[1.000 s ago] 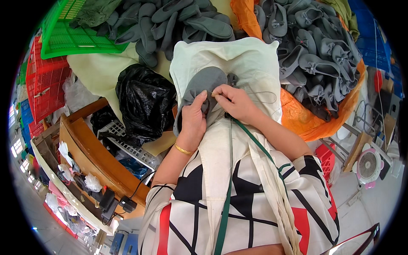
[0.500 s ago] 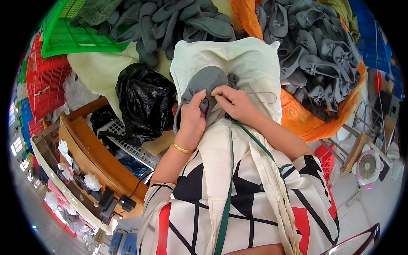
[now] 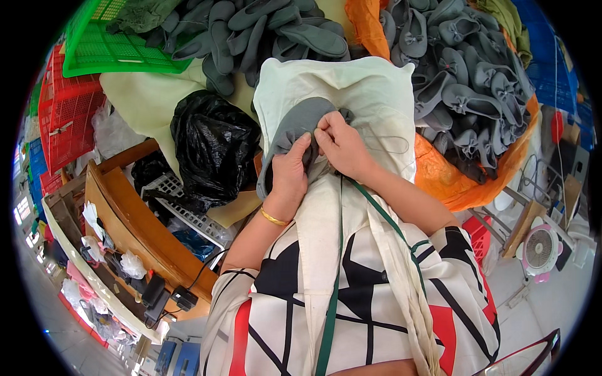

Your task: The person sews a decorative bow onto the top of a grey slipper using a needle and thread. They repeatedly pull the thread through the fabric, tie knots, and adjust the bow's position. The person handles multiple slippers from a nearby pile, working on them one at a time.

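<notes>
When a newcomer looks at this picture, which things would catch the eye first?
Probably the big heap of grey shoes on a bright orange sheet at the upper right. Then perhaps the single grey shoe at the centre, held in the left hand over a white cloth, with the right hand against it. The bright green crate at the upper left also stands out.

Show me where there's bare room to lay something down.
Bare: the far strip of the white pad, between the gray shoe in the left hand and the shoe heap; the pale cloth between green basket and black bag. Crowded: that heap and the orange sack of shoes.
</notes>
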A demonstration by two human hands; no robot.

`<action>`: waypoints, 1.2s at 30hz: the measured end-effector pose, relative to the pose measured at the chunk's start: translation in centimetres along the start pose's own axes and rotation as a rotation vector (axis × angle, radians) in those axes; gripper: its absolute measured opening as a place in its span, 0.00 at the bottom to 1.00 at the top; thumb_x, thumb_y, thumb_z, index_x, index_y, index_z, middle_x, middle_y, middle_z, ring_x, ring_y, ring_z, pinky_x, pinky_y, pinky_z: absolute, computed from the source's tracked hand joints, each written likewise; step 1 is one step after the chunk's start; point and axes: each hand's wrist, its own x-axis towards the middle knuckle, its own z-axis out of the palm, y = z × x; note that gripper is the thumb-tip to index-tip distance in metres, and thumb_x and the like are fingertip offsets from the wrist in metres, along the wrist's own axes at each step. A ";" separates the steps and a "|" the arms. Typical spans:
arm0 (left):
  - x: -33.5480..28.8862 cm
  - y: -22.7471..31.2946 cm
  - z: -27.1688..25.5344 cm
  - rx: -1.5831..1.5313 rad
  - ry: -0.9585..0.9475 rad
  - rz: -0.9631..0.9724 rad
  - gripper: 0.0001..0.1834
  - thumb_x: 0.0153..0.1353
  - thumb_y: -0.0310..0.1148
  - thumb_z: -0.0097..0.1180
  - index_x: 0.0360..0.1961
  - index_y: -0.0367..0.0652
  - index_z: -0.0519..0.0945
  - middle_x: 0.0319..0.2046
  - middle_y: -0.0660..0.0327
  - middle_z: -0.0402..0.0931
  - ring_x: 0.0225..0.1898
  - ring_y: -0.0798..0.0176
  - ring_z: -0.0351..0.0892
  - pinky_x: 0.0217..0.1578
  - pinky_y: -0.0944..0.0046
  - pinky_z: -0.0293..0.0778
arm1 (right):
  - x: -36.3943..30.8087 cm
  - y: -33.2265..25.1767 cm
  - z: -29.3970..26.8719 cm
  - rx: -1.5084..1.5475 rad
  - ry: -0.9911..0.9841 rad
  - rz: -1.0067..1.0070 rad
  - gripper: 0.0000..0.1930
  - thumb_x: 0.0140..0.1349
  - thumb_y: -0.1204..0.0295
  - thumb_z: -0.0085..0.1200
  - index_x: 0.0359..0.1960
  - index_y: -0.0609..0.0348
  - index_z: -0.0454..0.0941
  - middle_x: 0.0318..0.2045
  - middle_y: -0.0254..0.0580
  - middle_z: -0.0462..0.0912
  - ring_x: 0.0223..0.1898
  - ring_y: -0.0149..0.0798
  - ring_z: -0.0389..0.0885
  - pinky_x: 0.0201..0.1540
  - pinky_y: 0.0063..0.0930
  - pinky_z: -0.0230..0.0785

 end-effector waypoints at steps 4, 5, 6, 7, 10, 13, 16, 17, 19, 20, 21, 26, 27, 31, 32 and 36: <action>-0.1 -0.2 -0.2 0.027 -0.005 -0.033 0.15 0.63 0.25 0.61 0.51 0.37 0.79 0.46 0.60 0.81 0.46 0.65 0.80 0.50 0.66 0.75 | 0.7 -2.3 -1.0 0.004 -0.134 0.034 0.06 0.68 0.72 0.50 0.42 0.60 0.68 0.24 0.40 0.79 0.25 0.33 0.77 0.31 0.30 0.71; -0.1 -0.2 -0.2 0.043 0.011 -0.058 0.15 0.64 0.24 0.60 0.52 0.36 0.79 0.48 0.59 0.81 0.47 0.65 0.79 0.51 0.66 0.74 | 0.9 -2.3 -1.3 -0.008 -0.163 0.013 0.07 0.67 0.72 0.50 0.42 0.60 0.69 0.24 0.40 0.80 0.24 0.36 0.78 0.31 0.31 0.71; -0.1 -0.3 -0.2 0.041 -0.022 -0.016 0.15 0.63 0.24 0.60 0.52 0.36 0.79 0.48 0.59 0.81 0.47 0.65 0.79 0.51 0.66 0.74 | 1.1 -2.4 -1.6 -0.166 -0.155 -0.037 0.07 0.67 0.71 0.51 0.42 0.59 0.71 0.25 0.41 0.80 0.26 0.39 0.79 0.32 0.33 0.71; -0.1 -0.6 -0.2 0.039 -0.054 0.026 0.15 0.63 0.24 0.60 0.52 0.36 0.79 0.48 0.59 0.81 0.48 0.65 0.79 0.52 0.66 0.74 | 1.3 -2.5 -2.1 -0.324 -0.146 -0.088 0.07 0.66 0.71 0.52 0.41 0.58 0.72 0.26 0.41 0.80 0.27 0.42 0.80 0.33 0.34 0.72; -0.4 -0.6 0.1 0.059 -0.071 0.041 0.15 0.63 0.23 0.59 0.52 0.36 0.79 0.48 0.59 0.81 0.48 0.65 0.80 0.52 0.66 0.74 | 1.8 -3.5 -3.0 -0.525 -0.054 -0.265 0.07 0.63 0.69 0.55 0.39 0.56 0.76 0.31 0.42 0.79 0.32 0.49 0.81 0.36 0.38 0.73; -0.6 -0.8 0.0 0.099 -0.112 0.042 0.16 0.62 0.21 0.59 0.51 0.36 0.79 0.47 0.59 0.81 0.49 0.66 0.80 0.52 0.66 0.74 | 1.8 -3.5 -2.8 -0.526 -0.065 -0.347 0.07 0.61 0.67 0.58 0.37 0.53 0.78 0.32 0.41 0.77 0.34 0.50 0.81 0.35 0.41 0.73; -0.5 -1.2 -0.3 0.135 -0.138 0.056 0.15 0.61 0.20 0.58 0.51 0.37 0.79 0.46 0.60 0.81 0.47 0.66 0.80 0.51 0.66 0.74 | 1.6 -1.7 -2.0 -0.555 -0.101 -0.388 0.06 0.62 0.68 0.58 0.35 0.55 0.77 0.33 0.40 0.78 0.32 0.45 0.81 0.34 0.37 0.72; -0.5 -1.3 -0.2 0.145 -0.140 0.058 0.15 0.61 0.20 0.58 0.50 0.37 0.79 0.45 0.61 0.81 0.47 0.67 0.80 0.50 0.67 0.74 | 1.6 -1.1 -2.0 -0.575 -0.105 -0.403 0.06 0.63 0.68 0.58 0.34 0.56 0.76 0.34 0.40 0.79 0.31 0.43 0.81 0.33 0.35 0.72; -0.5 -1.0 -0.8 0.202 -0.153 0.041 0.16 0.62 0.23 0.60 0.51 0.36 0.79 0.47 0.61 0.81 0.47 0.66 0.78 0.52 0.66 0.73 | 2.3 -1.4 -2.4 -0.134 -0.112 -0.145 0.06 0.67 0.68 0.55 0.34 0.56 0.74 0.32 0.37 0.79 0.28 0.36 0.80 0.29 0.30 0.71; -0.4 -0.9 -0.9 0.231 -0.161 0.032 0.16 0.62 0.24 0.61 0.52 0.36 0.79 0.48 0.61 0.80 0.48 0.66 0.78 0.52 0.66 0.72 | 2.6 -1.6 -2.8 0.086 -0.114 -0.015 0.07 0.69 0.68 0.53 0.33 0.56 0.74 0.31 0.35 0.80 0.26 0.32 0.80 0.27 0.27 0.71; -0.5 -1.0 -1.0 0.229 -0.163 0.046 0.16 0.62 0.25 0.61 0.52 0.36 0.79 0.47 0.62 0.80 0.47 0.66 0.78 0.52 0.66 0.72 | 2.7 -2.0 -3.2 0.224 -0.117 0.030 0.08 0.71 0.67 0.51 0.34 0.55 0.73 0.29 0.34 0.79 0.25 0.30 0.79 0.26 0.25 0.70; -1.0 0.4 0.9 0.297 -0.173 0.037 0.16 0.63 0.29 0.63 0.51 0.36 0.79 0.46 0.63 0.80 0.46 0.67 0.77 0.50 0.67 0.72 | 1.3 -3.3 -5.5 0.524 -0.247 0.253 0.09 0.74 0.65 0.45 0.37 0.55 0.70 0.24 0.33 0.78 0.21 0.26 0.76 0.22 0.19 0.69; -1.2 0.9 1.4 0.338 -0.174 0.048 0.15 0.63 0.29 0.63 0.49 0.36 0.79 0.45 0.63 0.80 0.45 0.68 0.77 0.49 0.67 0.73 | 1.0 -3.2 -6.4 0.598 -0.218 0.213 0.08 0.74 0.66 0.46 0.37 0.55 0.70 0.24 0.33 0.78 0.21 0.26 0.75 0.22 0.19 0.69; 0.6 3.3 1.6 0.681 -0.290 0.110 0.12 0.62 0.32 0.65 0.40 0.34 0.82 0.37 0.67 0.81 0.37 0.70 0.75 0.42 0.67 0.72 | 1.1 -1.1 -13.7 0.923 0.010 -0.003 0.10 0.71 0.67 0.50 0.31 0.55 0.69 0.20 0.33 0.74 0.18 0.30 0.72 0.24 0.25 0.72; 1.5 4.0 1.5 0.812 -0.353 0.129 0.12 0.61 0.33 0.66 0.37 0.34 0.82 0.34 0.68 0.81 0.35 0.70 0.74 0.40 0.67 0.72 | 1.2 -1.0 -16.1 1.078 0.111 -0.012 0.11 0.70 0.69 0.51 0.28 0.54 0.68 0.17 0.30 0.69 0.19 0.30 0.70 0.29 0.27 0.74; 3.6 7.0 4.3 1.346 -0.587 0.215 0.14 0.58 0.36 0.68 0.31 0.35 0.81 0.23 0.61 0.75 0.27 0.69 0.69 0.32 0.67 0.69 | -1.8 0.8 -25.8 1.288 0.591 -0.282 0.12 0.69 0.76 0.50 0.26 0.57 0.64 0.18 0.30 0.63 0.21 0.30 0.64 0.64 0.45 0.69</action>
